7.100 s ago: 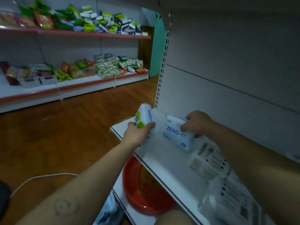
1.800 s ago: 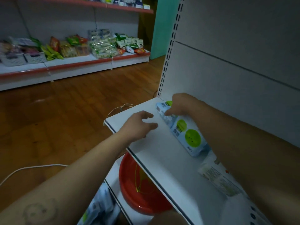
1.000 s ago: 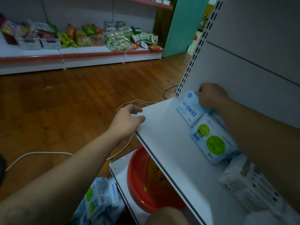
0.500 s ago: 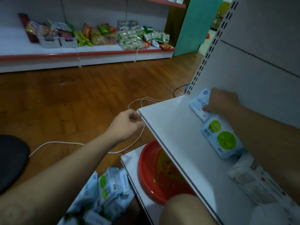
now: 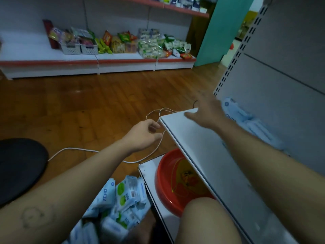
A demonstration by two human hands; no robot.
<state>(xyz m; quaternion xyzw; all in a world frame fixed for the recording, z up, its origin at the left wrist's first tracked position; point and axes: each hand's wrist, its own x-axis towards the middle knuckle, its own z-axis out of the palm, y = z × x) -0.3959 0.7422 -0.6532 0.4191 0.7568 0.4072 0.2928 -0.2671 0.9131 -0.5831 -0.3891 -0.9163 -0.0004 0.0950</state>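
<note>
Wipe packs point(image 5: 121, 196) are lying heaped on the floor. The left hand point(image 5: 144, 136) is hanging loosely curled and empty beside the shelf's point(image 5: 202, 147) far front corner. The right hand point(image 5: 207, 113) is hovering spread-fingered over its far end, near the ZERO packs point(image 5: 246, 118) lying along its back edge.

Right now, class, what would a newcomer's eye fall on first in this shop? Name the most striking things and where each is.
The red basin sits on the lower board under the white shelf and is the brightest thing in view. Left of it, low down, lies a heap of blue-and-white packs. Above, the right hand spreads open over the shelf's far end, and the left hand hangs beside that end's corner.
</note>
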